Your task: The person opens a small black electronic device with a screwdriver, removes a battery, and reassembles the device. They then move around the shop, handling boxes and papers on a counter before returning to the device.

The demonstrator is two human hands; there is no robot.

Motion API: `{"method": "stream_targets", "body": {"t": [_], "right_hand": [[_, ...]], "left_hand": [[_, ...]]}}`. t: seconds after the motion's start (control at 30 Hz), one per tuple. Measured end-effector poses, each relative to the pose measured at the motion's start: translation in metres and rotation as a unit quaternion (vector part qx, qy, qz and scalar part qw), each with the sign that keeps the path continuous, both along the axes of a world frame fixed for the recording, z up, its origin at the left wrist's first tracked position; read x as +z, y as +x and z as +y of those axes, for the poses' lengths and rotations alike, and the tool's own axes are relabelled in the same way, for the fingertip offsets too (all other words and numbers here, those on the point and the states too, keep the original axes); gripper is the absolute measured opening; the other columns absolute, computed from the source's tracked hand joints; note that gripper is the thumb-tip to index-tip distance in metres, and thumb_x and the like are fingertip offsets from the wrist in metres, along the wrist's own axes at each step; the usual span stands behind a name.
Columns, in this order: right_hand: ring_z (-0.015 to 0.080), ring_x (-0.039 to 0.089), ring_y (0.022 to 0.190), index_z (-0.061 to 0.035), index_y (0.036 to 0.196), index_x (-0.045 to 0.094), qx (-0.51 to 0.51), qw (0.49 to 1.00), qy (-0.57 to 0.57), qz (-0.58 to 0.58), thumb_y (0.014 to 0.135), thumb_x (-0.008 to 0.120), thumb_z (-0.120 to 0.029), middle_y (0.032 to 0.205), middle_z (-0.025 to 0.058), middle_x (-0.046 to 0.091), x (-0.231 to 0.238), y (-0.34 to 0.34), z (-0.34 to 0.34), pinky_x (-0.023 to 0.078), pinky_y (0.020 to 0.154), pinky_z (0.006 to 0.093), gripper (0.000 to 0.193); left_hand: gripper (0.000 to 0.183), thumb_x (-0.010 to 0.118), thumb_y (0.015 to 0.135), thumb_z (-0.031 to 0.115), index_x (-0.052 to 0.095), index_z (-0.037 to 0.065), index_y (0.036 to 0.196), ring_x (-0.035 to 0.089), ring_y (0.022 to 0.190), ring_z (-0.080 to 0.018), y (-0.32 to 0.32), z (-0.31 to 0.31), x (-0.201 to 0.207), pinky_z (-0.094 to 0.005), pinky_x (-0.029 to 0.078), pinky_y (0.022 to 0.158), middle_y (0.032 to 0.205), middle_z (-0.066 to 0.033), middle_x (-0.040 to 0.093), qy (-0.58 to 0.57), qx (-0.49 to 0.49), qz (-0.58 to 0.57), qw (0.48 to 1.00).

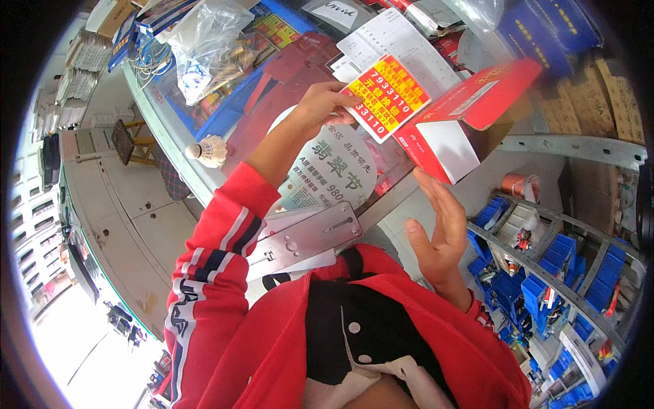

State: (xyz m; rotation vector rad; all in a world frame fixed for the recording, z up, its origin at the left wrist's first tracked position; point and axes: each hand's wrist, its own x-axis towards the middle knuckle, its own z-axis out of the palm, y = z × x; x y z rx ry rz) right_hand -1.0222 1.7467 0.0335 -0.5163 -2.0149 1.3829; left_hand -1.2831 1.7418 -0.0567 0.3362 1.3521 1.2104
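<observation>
Red card point(385, 97): thin, light, bendy; pinched at its corner by the left hand point(325, 102) above the glass tabletop point(204, 174).
Red box point(470, 116): light cardboard, beside the card.
Right hand point(439, 235): open, empty, beneath the box.

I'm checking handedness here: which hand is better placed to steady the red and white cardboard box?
Right, probably: the right hand is open just below the red and white cardboard box, while the left hand pinches the red and yellow card.
</observation>
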Motion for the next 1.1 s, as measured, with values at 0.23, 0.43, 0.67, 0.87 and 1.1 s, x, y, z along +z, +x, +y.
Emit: {"method": "stream_targets", "body": {"t": [0.23,0.43,0.67,0.87,1.1], "right_hand": [[0.0266,0.053,0.109,0.0057,0.118,0.045,-0.035,0.998,-0.049,-0.008,0.077,0.055,0.005,0.117,0.0205,0.054,-0.012,0.012,0.004,0.037,0.096,0.0363,0.042],[0.0283,0.053,0.108,0.007,0.117,0.045,0.003,0.997,-0.082,-0.004,0.077,0.053,0.005,0.115,0.0216,0.054,-0.011,0.0,-0.004,0.038,0.096,0.0376,0.041],[0.0281,0.054,0.107,0.007,0.114,0.047,0.011,0.996,-0.074,-0.037,0.078,0.052,0.005,0.111,0.0214,0.055,-0.006,-0.005,0.001,0.04,0.095,0.0388,0.036],[0.0275,0.055,0.105,0.0067,0.114,0.047,0.013,0.992,-0.119,-0.032,0.079,0.051,0.006,0.11,0.0214,0.056,-0.009,-0.017,-0.002,0.04,0.095,0.0391,0.035],[0.0234,0.056,0.103,0.0073,0.112,0.048,0.013,0.992,-0.102,-0.067,0.08,0.053,0.005,0.106,0.0177,0.06,-0.013,-0.03,-0.004,0.041,0.093,0.0354,0.033]], "left_hand": [[0.031,0.066,0.072,0.013,0.061,-0.004,0.097,0.06,0.053,-0.0141,0.008,0.018,-0.018,-0.026,0.052,0.051,0.076,-0.0099,0.064,-0.074,-0.027,0.173,0.982],[0.031,0.063,0.068,0.021,0.062,-0.005,0.084,0.064,0.054,-0.0214,0.014,0.028,-0.012,-0.0326,0.053,0.052,0.067,-0.0153,0.063,-0.095,-0.034,0.297,0.949],[0.037,0.064,0.072,0.025,0.056,0.0,0.099,0.06,0.087,-0.0328,-0.005,-0.026,0.032,-0.0396,0.05,0.072,0.099,-0.0186,0.057,-0.049,0.008,0.636,0.77],[0.066,0.07,0.066,0.048,0.053,0.002,0.112,0.044,0.113,-0.0335,-0.187,-0.095,0.033,-0.046,0.037,0.091,0.114,-0.0177,0.05,-0.273,0.316,0.653,0.632],[0.051,0.07,0.068,0.043,0.064,0.005,0.102,0.055,0.103,-0.0323,-0.223,-0.077,0.001,-0.0402,0.043,0.086,0.115,-0.0173,0.056,-0.192,0.143,0.653,0.718]]}}
